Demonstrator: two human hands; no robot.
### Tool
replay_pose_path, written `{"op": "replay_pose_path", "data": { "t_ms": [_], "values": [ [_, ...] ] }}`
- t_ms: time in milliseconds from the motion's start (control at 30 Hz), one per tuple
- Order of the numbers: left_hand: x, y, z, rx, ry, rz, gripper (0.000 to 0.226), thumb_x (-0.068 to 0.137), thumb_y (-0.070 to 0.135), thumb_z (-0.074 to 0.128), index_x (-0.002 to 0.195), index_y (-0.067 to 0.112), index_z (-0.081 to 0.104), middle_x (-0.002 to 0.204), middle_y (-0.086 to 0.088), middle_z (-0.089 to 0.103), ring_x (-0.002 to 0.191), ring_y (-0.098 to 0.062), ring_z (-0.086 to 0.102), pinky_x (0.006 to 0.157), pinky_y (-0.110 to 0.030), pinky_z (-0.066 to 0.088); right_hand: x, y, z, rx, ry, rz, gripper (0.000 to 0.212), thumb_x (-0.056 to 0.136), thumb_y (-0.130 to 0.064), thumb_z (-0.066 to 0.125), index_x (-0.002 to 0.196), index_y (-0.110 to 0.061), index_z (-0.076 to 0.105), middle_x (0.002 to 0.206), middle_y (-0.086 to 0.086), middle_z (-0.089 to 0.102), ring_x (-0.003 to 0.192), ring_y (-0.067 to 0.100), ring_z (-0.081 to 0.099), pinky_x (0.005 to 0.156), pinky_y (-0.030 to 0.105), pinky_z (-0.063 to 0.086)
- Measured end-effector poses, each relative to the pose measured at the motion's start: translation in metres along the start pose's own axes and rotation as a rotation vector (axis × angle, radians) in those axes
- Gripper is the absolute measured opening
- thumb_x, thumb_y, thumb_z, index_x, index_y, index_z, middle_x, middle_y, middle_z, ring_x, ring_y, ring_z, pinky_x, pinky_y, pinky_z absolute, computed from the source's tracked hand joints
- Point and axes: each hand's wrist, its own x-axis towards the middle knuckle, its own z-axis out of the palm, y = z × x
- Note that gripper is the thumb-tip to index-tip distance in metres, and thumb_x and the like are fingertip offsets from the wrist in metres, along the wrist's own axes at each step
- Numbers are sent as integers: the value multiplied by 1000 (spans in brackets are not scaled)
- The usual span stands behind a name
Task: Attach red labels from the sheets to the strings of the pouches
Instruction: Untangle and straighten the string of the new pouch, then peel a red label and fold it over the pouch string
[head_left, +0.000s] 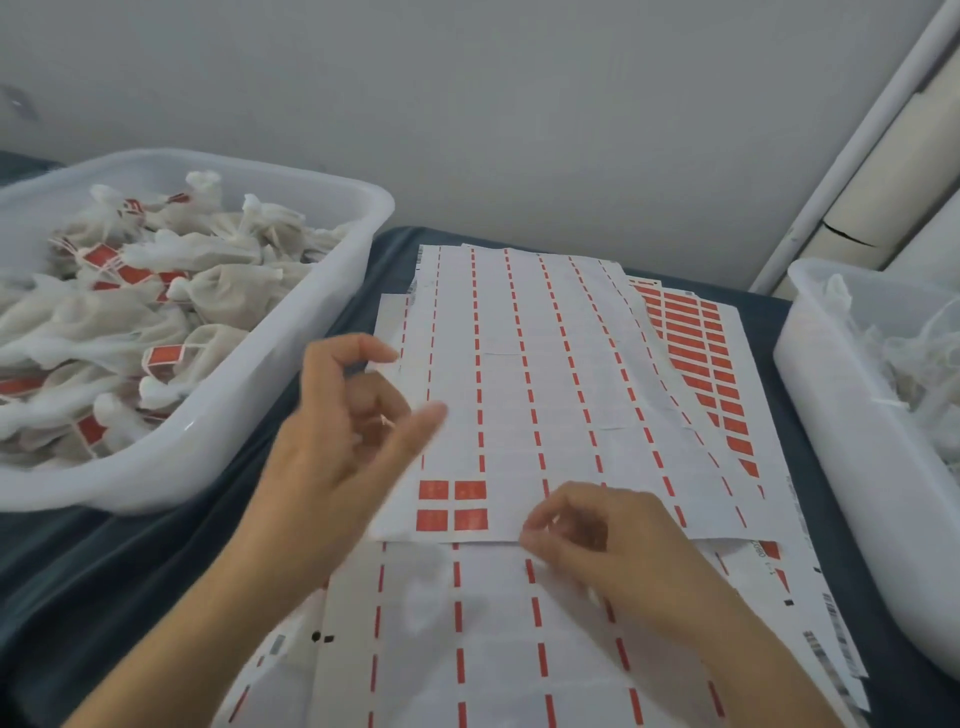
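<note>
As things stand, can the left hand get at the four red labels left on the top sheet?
Probably yes. The left hand hovers just left of the four red labels, which lie uncovered on the top sheet; the right hand sits to their right.

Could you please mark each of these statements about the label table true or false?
1. The left tub holds pouches with red labels. True.
2. The top sheet is full of red labels. False: only four labels remain, at its near left corner.
3. The right hand is at the top sheet's near edge. True.
4. The left hand grips a pouch. False: it hovers over the sheet's left edge, holding no pouch.
5. The table cover is white. False: it is dark blue.
</note>
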Motion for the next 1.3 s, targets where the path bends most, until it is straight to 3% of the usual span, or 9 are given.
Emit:
{"op": "replay_pose_path", "data": {
  "t_ms": [67,167,267,367,467,667,933,1100,1300],
  "values": [
    [-6,-12,5,384,-190,-36,50,70,67,42,117,53,31,73,17,55,69,2,58,64,-12,50,-4,-3,1,1,-42,61,6,83,-41,63,77,-40,62,70,-17,68,62,-6,62,53,6,44],
    [-17,-33,19,630,-388,16,53,79,65,46,129,46,44,92,33,37,87,5,45,76,-7,37,-16,-6,4,-2,-34,117,8,86,-40,60,79,-45,59,68,-13,69,58,-3,63,50,7,44],
    [-19,-38,23,639,-403,89,43,84,59,50,123,41,54,111,26,41,97,4,39,74,-7,33,-32,-10,15,20,-45,206,19,87,-42,57,102,-52,55,65,-13,67,55,-3,61,50,5,40],
    [-18,-37,20,686,-435,281,20,76,37,73,90,23,73,91,7,63,80,-11,60,57,-18,46,-39,-12,25,44,-55,237,38,88,-42,55,125,-46,47,67,-12,68,54,0,60,51,4,41],
    [-19,-37,21,709,-315,473,12,78,24,73,69,15,72,70,0,63,60,-16,60,41,-21,46,-36,-18,30,525,-43,353,38,84,-28,64,121,-27,56,72,-11,72,54,8,66,47,13,48],
    [-32,-26,24,604,-217,455,31,86,32,50,79,15,74,75,2,63,63,-12,56,44,-18,40,-22,-25,42,1105,80,297,35,72,-20,65,106,-12,66,96,8,74,88,26,71,75,37,59],
    [-30,-16,19,172,-145,32,36,73,54,53,89,31,75,83,22,61,81,-3,60,70,-25,53,-25,-30,50,1013,276,146,17,68,-22,67,81,-26,77,88,-2,75,81,13,71,59,15,53],
    [-29,-9,14,312,-175,173,34,79,53,58,86,24,75,81,15,63,77,-2,59,63,-30,56,-25,-33,49,942,284,69,25,69,-22,68,92,-14,74,89,0,75,82,14,71,64,14,53],
    [-30,3,10,489,-179,309,31,85,44,53,74,21,72,72,12,61,66,-4,54,46,-20,48,-23,-37,50,773,329,34,21,68,-30,66,86,-25,73,79,-4,75,73,15,70,64,19,55]
  ]
}}
